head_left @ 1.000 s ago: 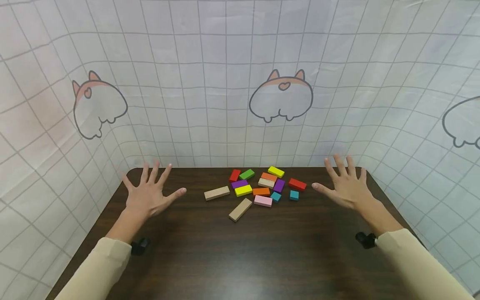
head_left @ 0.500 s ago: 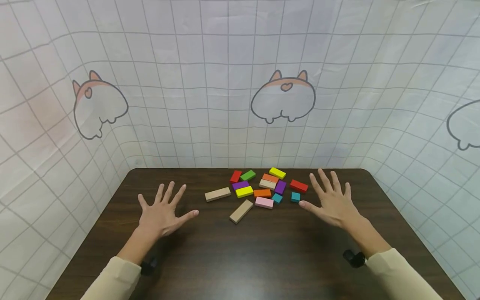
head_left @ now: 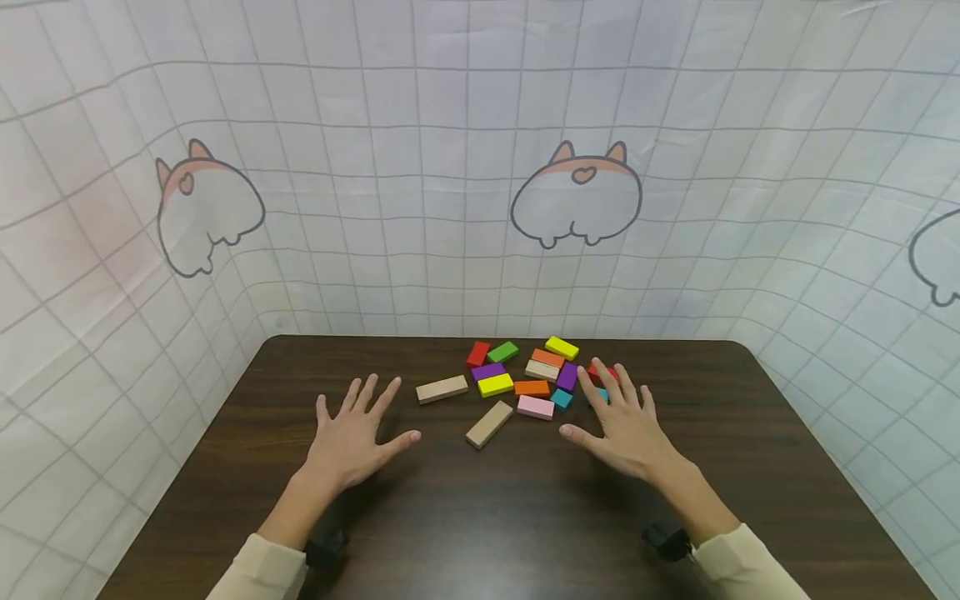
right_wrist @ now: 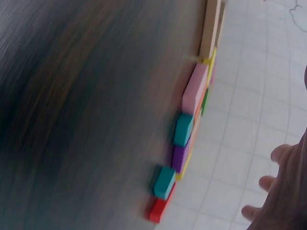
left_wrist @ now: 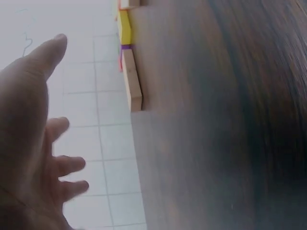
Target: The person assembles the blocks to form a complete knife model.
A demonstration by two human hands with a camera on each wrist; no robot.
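Observation:
My left hand (head_left: 348,442) hovers over the table with its fingers spread, left of two long plain wooden blocks (head_left: 442,389). It holds nothing. My right hand (head_left: 626,429), fingers also spread and holding nothing, is above the table at the right of the blocks. From the head it partly hides a red block (head_left: 603,372) and a teal block (head_left: 602,395). Between the hands lie a pink block (head_left: 536,407), a yellow block (head_left: 496,385), an orange block (head_left: 532,388), a purple block (head_left: 567,376) and a green block (head_left: 502,352). In the right wrist view the pink block (right_wrist: 195,88) shows plainly.
The dark wooden table (head_left: 480,508) has rounded far corners. A white gridded curtain (head_left: 420,208) with cartoon animal prints stands behind it and along both sides. A second yellow block (head_left: 562,347) lies near the far edge.
Both hands have moved inward and nearer to me, the left one rightward and the right one leftward. The right hand now covers part of the red and teal blocks. The blocks have not moved.

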